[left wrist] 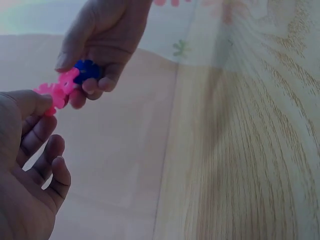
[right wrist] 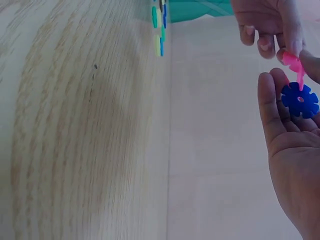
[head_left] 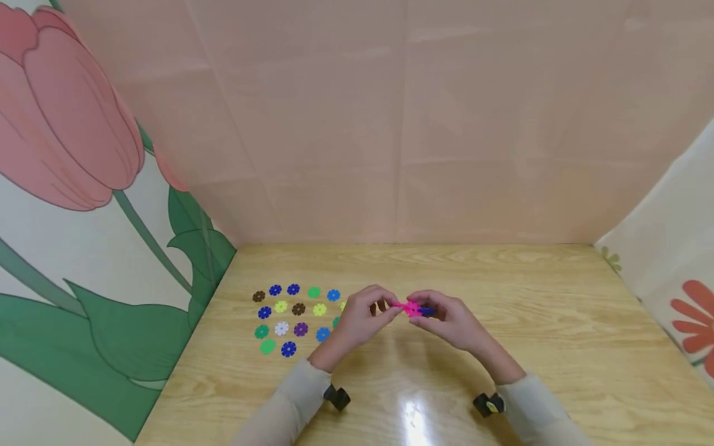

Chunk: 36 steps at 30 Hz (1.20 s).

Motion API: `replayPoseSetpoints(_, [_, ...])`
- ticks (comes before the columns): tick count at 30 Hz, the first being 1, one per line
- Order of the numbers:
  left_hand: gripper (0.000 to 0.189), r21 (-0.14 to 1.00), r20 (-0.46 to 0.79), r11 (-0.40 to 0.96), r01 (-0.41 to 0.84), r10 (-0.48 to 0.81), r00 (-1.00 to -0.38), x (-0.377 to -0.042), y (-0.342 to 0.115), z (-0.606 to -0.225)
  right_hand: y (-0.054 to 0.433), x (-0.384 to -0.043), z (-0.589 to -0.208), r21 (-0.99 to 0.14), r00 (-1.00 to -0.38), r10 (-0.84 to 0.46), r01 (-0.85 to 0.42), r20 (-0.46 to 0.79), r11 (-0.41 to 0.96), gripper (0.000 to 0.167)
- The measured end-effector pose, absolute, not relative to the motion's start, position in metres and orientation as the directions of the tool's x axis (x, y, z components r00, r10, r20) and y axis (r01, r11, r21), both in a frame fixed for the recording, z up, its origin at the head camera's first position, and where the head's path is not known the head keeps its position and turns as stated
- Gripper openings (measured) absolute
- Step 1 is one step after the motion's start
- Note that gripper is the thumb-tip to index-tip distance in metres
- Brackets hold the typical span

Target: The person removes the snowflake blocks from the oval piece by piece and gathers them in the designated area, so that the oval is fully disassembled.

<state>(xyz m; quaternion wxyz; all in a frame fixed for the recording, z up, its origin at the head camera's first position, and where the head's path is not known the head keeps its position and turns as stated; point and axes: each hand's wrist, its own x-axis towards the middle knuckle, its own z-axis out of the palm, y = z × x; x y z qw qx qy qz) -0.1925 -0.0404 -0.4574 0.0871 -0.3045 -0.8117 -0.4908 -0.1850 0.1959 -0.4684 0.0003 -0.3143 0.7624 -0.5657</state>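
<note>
Above the table, my left hand pinches one pink notched plastic disc between thumb and forefinger. Against it sits a second pink disc, turned at an angle to the first. My right hand grips this second disc and a dark blue notched disc that is slotted onto it. The blue disc rests along the right fingers in the right wrist view. The two hands face each other, fingertips close together, and fingers partly hide the pink pieces.
Loose notched discs lie in rough rows left of the hands, among them a brown disc, a white disc and a purple disc. The left forearm and hand overlap the nearest ones. A pink cloth backdrop rises behind the wooden table.
</note>
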Motion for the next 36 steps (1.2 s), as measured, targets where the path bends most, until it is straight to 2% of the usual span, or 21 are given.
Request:
replayPoseSetpoints(5, [0.007, 0.729, 0.448, 0.346, 0.590, 0.410, -0.794, -0.1922, -0.0405, -0.4543, 0.1977, -0.1863, -0.4691, -0.845, -0.780, -0.486, -0.516, 0.394, 0.142, 0.035])
replayPoseSetpoints(14, [0.011, 0.706, 0.439, 0.359, 0.610, 0.454, -0.775, -0.1940, -0.0389, -0.4543, 0.1989, -0.1847, -0.4697, -0.830, -0.801, -0.446, -0.523, 0.399, 0.197, 0.032])
replayPoseSetpoints(19, [0.012, 0.658, 0.467, 0.389, 0.645, 0.460, -0.755, -0.1947, -0.0373, -0.4532, 0.1988, -0.1827, -0.4664, -0.836, -0.822, -0.424, -0.502, 0.380, 0.224, 0.029])
replayPoseSetpoints(23, [0.010, 0.594, 0.524, 0.393, 0.701, 0.472, -0.709, -0.1961, -0.0367, -0.4522, 0.1984, -0.1820, -0.4635, -0.839, -0.835, -0.411, -0.487, 0.365, 0.245, 0.028])
replayPoseSetpoints(30, [0.006, 0.464, 0.616, 0.359, 0.810, 0.526, -0.587, -0.1981, -0.0367, -0.4518, 0.1970, -0.1812, -0.4643, -0.841, -0.821, -0.421, -0.501, 0.386, 0.205, 0.029])
replayPoseSetpoints(36, [0.005, 0.452, 0.624, 0.347, 0.822, 0.535, -0.569, -0.1958, -0.0365, -0.4544, 0.1940, -0.1791, -0.4667, -0.838, -0.807, -0.427, -0.516, 0.408, 0.175, 0.029])
